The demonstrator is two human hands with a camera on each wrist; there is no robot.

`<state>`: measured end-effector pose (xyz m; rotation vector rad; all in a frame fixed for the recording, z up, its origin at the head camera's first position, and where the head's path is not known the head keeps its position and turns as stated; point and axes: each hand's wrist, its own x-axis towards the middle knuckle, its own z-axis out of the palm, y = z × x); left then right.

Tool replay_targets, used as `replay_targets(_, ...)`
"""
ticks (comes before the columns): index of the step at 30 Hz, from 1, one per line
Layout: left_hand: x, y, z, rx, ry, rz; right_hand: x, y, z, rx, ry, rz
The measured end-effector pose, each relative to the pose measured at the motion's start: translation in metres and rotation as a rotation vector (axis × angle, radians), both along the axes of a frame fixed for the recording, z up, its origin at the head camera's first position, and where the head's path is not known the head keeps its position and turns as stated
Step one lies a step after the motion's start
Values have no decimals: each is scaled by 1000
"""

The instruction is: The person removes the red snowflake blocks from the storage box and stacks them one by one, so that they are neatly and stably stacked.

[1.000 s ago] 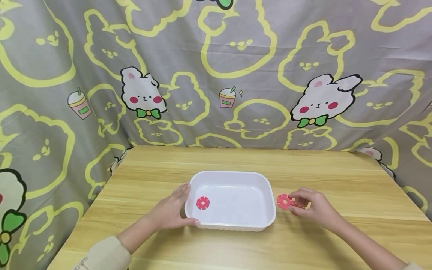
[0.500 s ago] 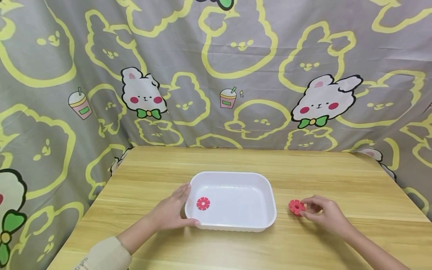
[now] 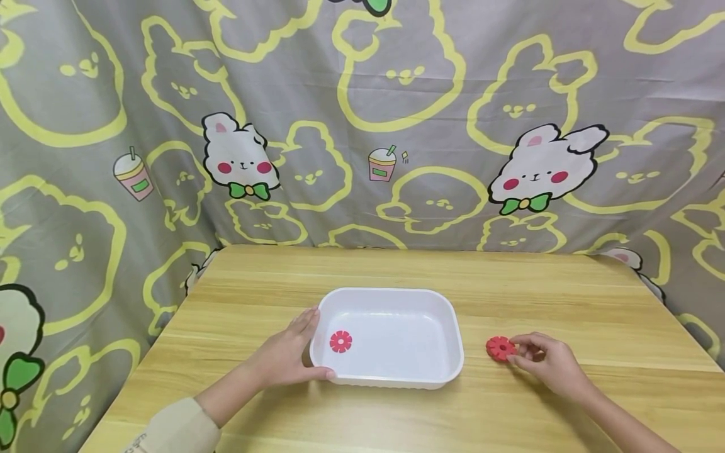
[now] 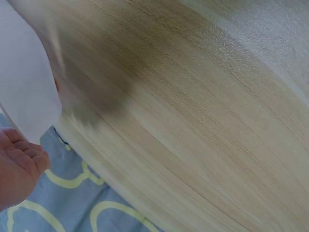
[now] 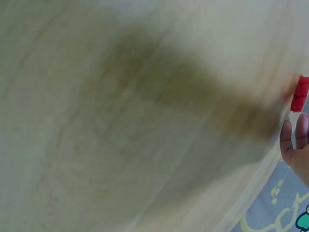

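In the head view a white plastic tray [image 3: 391, 381] stands on the table. My left hand [image 3: 289, 352] holds its left end, thumb at the front corner and fingers along the side. One red notched disc [image 3: 334, 343] with a hole in its middle lies flat inside, near the left end. To the right of the tray, my right hand [image 3: 552, 365] pinches the right edge of a thick stack of red notched discs [image 3: 495, 350]. The right wrist view catches that red stack [image 5: 300, 94] edge-on beside the fingertips [image 5: 286, 126]. How many discs it has cannot be told.
Wood-grain table [image 3: 391, 421] surface surrounds the tray. Behind and to the left hangs a grey curtain [image 3: 317, 82] printed with yellow outlines and rabbit faces. The table's edge shows against it in the left wrist view.
My right hand has drawn away from the tray, rightward and slightly nearer. The red discs, apart from each other one second ago, now sit together as a stack. The left hand and tray stay put.
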<state>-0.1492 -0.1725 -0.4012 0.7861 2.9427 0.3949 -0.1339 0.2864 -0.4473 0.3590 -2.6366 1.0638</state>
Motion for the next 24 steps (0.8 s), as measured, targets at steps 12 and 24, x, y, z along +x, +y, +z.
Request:
replay_targets(12, 0, 0, -1, 4, 6, -7, -2, -1, -8, -12, 2, -50)
replay_targets(24, 1, 0, 0, 9, 1, -7, 0, -4, -7, 19, -41, -63)
